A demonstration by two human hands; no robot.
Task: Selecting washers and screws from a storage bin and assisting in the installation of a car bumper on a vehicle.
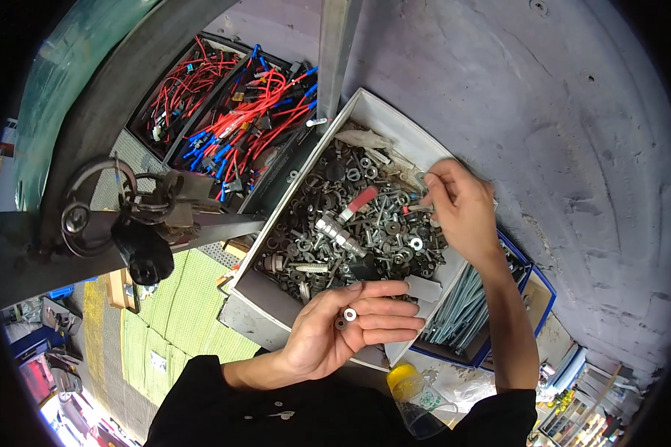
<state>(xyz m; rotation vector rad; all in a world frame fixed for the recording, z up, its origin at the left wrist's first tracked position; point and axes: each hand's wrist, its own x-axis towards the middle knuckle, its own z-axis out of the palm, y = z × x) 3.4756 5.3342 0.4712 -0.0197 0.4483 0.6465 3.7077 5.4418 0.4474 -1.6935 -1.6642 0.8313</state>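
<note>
My left hand (pixel 328 331) lies palm up over the near edge of a white box (pixel 384 112), fingers stretched, holding two small washers (pixel 350 314). My right hand (pixel 455 205) is at the box's right side with thumb and fingers curled together; what they grip is too small to make out. The box holds mixed bolts, nuts and washers (pixel 380 238), with a red-handled metal valve (pixel 339 231) lying among them.
Two trays of red and blue wired parts (pixel 253 112) sit at upper left beside a metal post (pixel 335 45). A blue-edged box of long screws (pixel 458 313) is at right, a yellow-lidded container (pixel 414 395) below. Key rings (pixel 104 194) hang left; a grey wall (pixel 559 134) stands right.
</note>
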